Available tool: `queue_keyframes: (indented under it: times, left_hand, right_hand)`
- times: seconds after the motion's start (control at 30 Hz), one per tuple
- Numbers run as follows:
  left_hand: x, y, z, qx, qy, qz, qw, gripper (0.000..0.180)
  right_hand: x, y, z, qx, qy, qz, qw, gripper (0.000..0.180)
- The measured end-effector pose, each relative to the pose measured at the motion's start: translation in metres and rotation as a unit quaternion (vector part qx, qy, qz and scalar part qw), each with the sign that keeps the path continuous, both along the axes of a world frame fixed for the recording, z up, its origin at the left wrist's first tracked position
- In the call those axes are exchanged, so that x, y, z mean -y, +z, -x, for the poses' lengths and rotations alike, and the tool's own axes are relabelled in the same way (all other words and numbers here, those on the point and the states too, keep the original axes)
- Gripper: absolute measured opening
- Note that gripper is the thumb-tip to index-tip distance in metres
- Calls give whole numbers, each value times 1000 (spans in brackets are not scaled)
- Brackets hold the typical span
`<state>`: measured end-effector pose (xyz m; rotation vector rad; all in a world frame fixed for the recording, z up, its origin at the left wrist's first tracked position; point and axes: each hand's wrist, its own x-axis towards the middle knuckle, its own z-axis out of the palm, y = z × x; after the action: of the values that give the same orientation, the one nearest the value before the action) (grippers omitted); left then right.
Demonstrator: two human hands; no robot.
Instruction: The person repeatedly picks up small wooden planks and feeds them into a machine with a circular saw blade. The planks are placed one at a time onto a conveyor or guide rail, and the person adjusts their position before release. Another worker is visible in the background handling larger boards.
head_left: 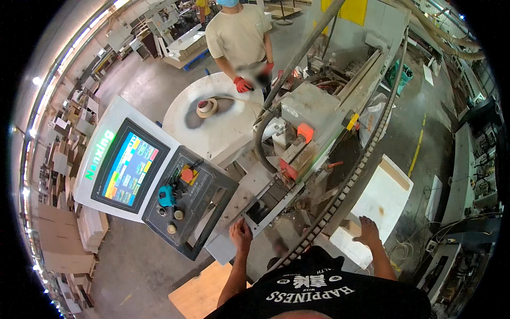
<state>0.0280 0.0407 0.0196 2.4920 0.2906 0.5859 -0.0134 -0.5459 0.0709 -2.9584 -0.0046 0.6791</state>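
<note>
My left hand (240,234) is at the near end of the machine's grey metal bed (226,242), beside a dark rectangular opening (259,211). Its fingers are curled in, and whatever may lie inside them is hidden. Off to the right, my right hand (367,232) is open with fingers apart, holding nothing. It is over a white board (383,196), next to a light-coloured block (346,235); whether it touches either one I cannot tell. A control panel with a lit touchscreen (129,164) stands left of the bed, with a red button (187,174) and a teal device (167,196) on it.
Across a round white table (183,135) stands a person in red gloves (243,84); a tape roll (207,108) lies on it. The machine body (311,109) and a cable chain (340,199) run along the right. A wooden board (204,290) lies low at the left.
</note>
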Motion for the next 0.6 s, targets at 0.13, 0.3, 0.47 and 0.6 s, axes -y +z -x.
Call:
queue_keyframes:
  times: [0.13,0.3,0.47,0.6]
  left_hand:
    - [-2,1,18,0,64,64,996,24]
    - [5,-1,14,-10,75,44,996,24]
    - [-3,1,19,-14,67,33,997,25]
    - [-4,2,21,-33,64,49,996,26]
  right_hand:
    - [31,-31,31,-81,-25,35,996,135]
    - [32,-42,41,-103,-83,22,991,96]
    - [22,-25,30,-112,-92,29,989,79]
    - [29,-9,30,21,-107,-34,993,68]
